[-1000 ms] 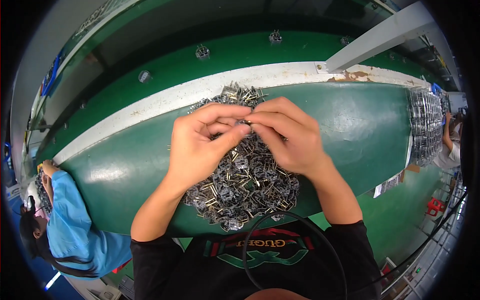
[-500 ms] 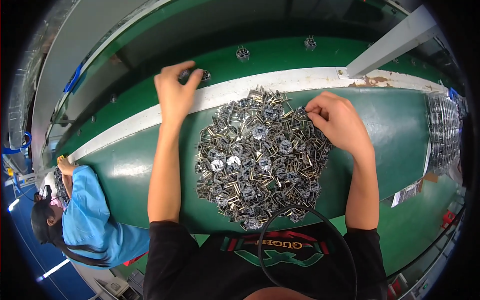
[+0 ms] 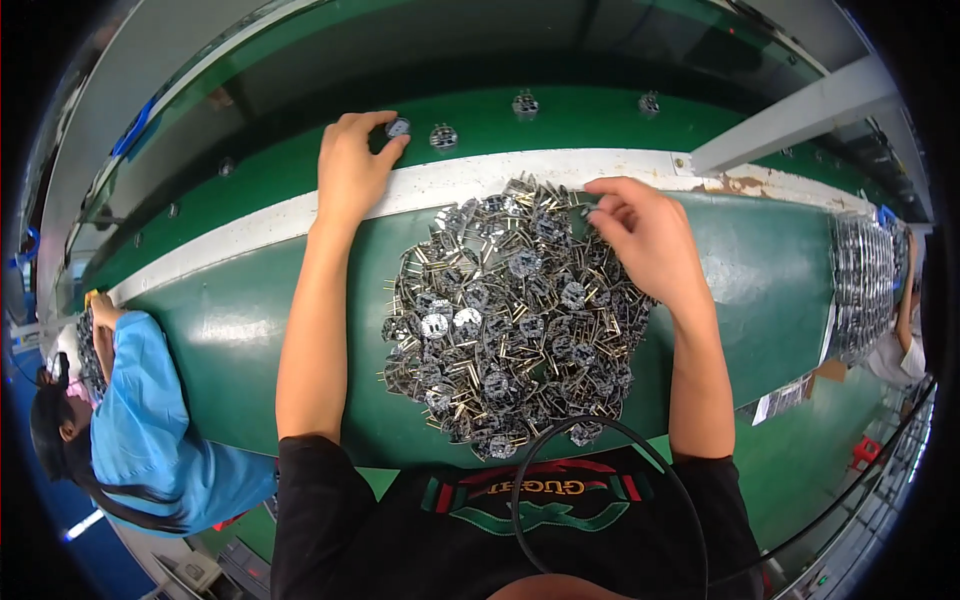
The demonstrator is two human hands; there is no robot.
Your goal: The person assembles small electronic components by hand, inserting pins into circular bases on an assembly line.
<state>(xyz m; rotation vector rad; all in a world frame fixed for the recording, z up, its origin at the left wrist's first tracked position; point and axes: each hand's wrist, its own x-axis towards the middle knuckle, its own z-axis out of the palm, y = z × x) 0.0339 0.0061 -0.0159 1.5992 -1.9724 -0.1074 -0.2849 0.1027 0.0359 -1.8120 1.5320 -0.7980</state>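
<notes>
A large heap of small plug inserts, grey and black round discs with metal pins, lies on the green worktop in front of me. Beyond the white rail, my left hand reaches over the green belt, thumb and forefinger closed about one round plug insert. Just right of it another plug insert rests on the belt. My right hand is at the heap's far right edge, fingers curled. A small dark piece shows by its thumb tip, partly hidden among the heap.
More inserts sit spaced along the green belt. A white rail divides belt from worktop; a grey post rises at right. Stacked clear trays stand far right. A co-worker in blue works at left. A black cable loops before me.
The inserts on the belt have shifted to the right. My left hand has moved slightly, its fingers now around one insert. My right hand has moved slightly left along the heap's edge.
</notes>
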